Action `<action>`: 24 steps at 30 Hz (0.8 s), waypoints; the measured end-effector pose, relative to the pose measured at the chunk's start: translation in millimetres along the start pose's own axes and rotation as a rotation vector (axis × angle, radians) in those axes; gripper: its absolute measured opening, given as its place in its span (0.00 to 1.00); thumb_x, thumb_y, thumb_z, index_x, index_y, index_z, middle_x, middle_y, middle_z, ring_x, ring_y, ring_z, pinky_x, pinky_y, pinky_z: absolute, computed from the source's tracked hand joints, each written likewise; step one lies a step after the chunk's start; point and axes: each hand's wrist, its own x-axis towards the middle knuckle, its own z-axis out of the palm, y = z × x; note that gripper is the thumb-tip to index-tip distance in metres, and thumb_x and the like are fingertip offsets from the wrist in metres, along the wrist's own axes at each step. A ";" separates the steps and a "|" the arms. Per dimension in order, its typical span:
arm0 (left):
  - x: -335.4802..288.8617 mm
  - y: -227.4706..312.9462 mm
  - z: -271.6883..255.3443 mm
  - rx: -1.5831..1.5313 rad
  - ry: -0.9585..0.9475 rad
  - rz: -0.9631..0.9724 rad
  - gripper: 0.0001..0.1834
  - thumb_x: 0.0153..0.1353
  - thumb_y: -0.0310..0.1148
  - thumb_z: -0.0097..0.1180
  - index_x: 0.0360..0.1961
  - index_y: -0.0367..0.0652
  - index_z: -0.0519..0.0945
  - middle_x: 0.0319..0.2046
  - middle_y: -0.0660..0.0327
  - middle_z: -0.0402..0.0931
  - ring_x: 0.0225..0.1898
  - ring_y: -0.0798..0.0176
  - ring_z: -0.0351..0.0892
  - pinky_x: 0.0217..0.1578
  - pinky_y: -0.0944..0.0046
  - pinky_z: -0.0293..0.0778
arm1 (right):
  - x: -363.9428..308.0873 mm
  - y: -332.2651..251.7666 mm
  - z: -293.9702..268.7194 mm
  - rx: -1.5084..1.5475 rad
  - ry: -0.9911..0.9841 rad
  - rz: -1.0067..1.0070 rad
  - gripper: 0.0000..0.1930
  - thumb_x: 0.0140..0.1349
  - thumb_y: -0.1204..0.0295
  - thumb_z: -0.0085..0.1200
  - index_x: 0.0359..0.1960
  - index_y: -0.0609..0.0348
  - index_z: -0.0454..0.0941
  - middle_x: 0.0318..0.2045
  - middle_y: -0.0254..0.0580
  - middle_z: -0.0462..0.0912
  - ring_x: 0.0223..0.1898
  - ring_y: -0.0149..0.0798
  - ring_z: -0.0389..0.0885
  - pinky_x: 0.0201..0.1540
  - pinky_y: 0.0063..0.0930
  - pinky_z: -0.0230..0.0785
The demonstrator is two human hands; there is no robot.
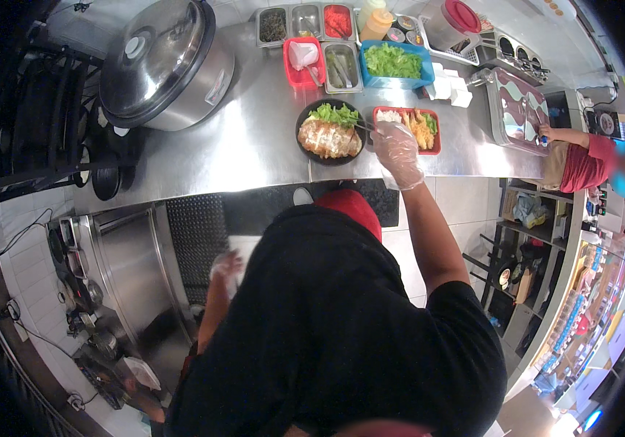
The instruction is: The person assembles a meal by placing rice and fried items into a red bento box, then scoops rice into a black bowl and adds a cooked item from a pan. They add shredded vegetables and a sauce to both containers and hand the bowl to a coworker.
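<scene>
My right hand [397,149], in a clear plastic glove, is closed around metal tongs [365,127]. The tongs reach left over the rim of a black bowl [303,148]. Green lettuce [335,113] lies at the far side of that bowl, in front of it a sliced, breaded cutlet [329,138] with pale sauce. Partly under my right hand is a red tray [438,143] holding rice, fried pieces and some greens. Down at my left side, below counter height, hangs my gloved left hand [226,268]; its fingers look loosely apart, with nothing visible in them.
Behind the bowl stand a blue lettuce bin [397,81], a red container [303,76] and metal topping pans [342,69]. A large steel cooker [181,91] fills the counter's left. At right, a person in red [587,164] has a hand by a covered steel tray [516,109].
</scene>
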 end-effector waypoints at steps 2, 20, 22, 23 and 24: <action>0.0 7.8 1.8 0.145 0.003 -0.003 0.27 0.67 0.43 0.58 0.64 0.46 0.73 0.47 0.59 0.76 0.46 0.56 0.75 0.48 0.52 0.73 | -1.6 2.0 -4.8 0.010 -0.008 0.052 0.12 0.62 0.63 0.61 0.38 0.58 0.84 0.35 0.55 0.85 0.39 0.57 0.84 0.43 0.51 0.75; -1.8 24.6 -11.9 -0.536 -0.381 0.499 0.34 0.59 0.37 0.68 0.65 0.40 0.74 0.53 0.52 0.79 0.47 0.49 0.82 0.51 0.45 0.79 | -1.5 -9.3 32.9 0.136 0.048 0.106 0.13 0.63 0.64 0.62 0.46 0.56 0.84 0.39 0.50 0.86 0.45 0.54 0.84 0.50 0.46 0.76; -7.0 26.4 -7.5 -0.279 -0.233 0.303 0.35 0.59 0.36 0.67 0.67 0.39 0.72 0.54 0.51 0.78 0.49 0.47 0.81 0.52 0.45 0.78 | -5.5 -2.2 26.0 0.108 -0.011 0.127 0.14 0.60 0.66 0.64 0.45 0.58 0.85 0.42 0.49 0.87 0.46 0.52 0.86 0.52 0.43 0.78; -6.7 26.8 -4.8 -0.146 -0.166 0.219 0.36 0.59 0.36 0.66 0.68 0.39 0.71 0.55 0.51 0.77 0.50 0.47 0.80 0.52 0.45 0.78 | -6.9 0.5 23.7 0.141 -0.020 0.111 0.14 0.64 0.63 0.61 0.46 0.56 0.84 0.39 0.53 0.86 0.44 0.58 0.84 0.49 0.49 0.74; -5.9 26.6 -2.3 -0.012 -0.099 0.136 0.36 0.59 0.36 0.66 0.68 0.39 0.70 0.56 0.50 0.77 0.51 0.46 0.79 0.53 0.45 0.78 | -8.1 3.5 20.8 0.107 -0.033 0.102 0.14 0.64 0.63 0.62 0.46 0.56 0.84 0.39 0.53 0.86 0.45 0.58 0.84 0.49 0.49 0.75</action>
